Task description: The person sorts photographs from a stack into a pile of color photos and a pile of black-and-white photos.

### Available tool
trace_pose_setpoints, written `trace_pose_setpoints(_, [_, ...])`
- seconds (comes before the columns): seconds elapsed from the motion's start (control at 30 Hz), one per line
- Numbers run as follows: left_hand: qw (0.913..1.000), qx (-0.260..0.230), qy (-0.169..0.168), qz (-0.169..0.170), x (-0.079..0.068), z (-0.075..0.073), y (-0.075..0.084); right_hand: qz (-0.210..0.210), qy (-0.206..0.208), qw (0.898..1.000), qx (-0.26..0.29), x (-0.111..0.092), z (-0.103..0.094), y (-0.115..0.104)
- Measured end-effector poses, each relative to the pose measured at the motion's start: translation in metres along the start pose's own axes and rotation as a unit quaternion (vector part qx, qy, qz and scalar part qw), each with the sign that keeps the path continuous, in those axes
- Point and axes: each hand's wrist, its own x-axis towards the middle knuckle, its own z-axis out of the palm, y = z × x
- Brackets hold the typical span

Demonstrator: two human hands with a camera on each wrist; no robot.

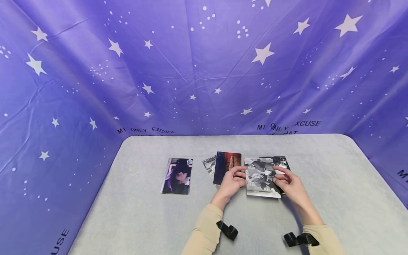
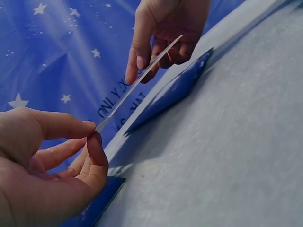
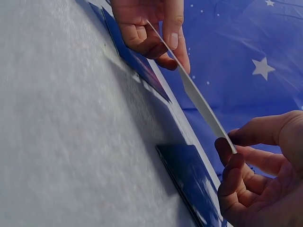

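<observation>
Raised over the table, a thin black-and-white photo print (image 1: pixel 259 179) is held between my two hands, its picture side up in the head view. My left hand (image 1: pixel 231 185) pinches its left edge between thumb and fingers. At the right edge, my right hand (image 1: pixel 292 187) pinches it the same way. Edge-on, the print (image 3: pixel 206 111) shows as a pale thin strip in the right wrist view. Below it on the right lie dark photo prints (image 1: pixel 282 161), partly hidden. Beside my left hand lies a dark blue and red print (image 1: pixel 227 161), overlapping a grey print (image 1: pixel 209 165).
Farther left on the grey table (image 1: pixel 134 212) lies a small pile of photo prints (image 1: pixel 178 177), topped by a dark-haired figure. A purple star-patterned cloth (image 1: pixel 191 71) rises behind the table and along its sides. Each wrist carries a black strap mount (image 1: pixel 227 231).
</observation>
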Motion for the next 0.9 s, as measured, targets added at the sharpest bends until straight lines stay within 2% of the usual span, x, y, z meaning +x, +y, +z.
trace_pose_setpoints(0.2, [0.9999,0.003,0.012,0.002,0.005,0.011,-0.010,-0.006,0.007,1.000,-0.010,0.000,-0.010,0.004])
trace_pose_setpoints(0.37, [0.9994,0.016,0.031,0.006,0.009,0.021,-0.014,-0.007,0.006,0.999,-0.046,0.002,-0.019,0.008])
trace_pose_setpoints(0.63, [0.9990,0.034,0.027,-0.005,0.017,0.032,-0.018,-0.007,0.002,0.996,-0.086,0.003,-0.031,0.013])
trace_pose_setpoints(0.9, [0.9989,0.044,0.005,-0.013,0.021,0.040,-0.019,-0.010,0.009,0.992,-0.123,0.007,-0.041,0.018])
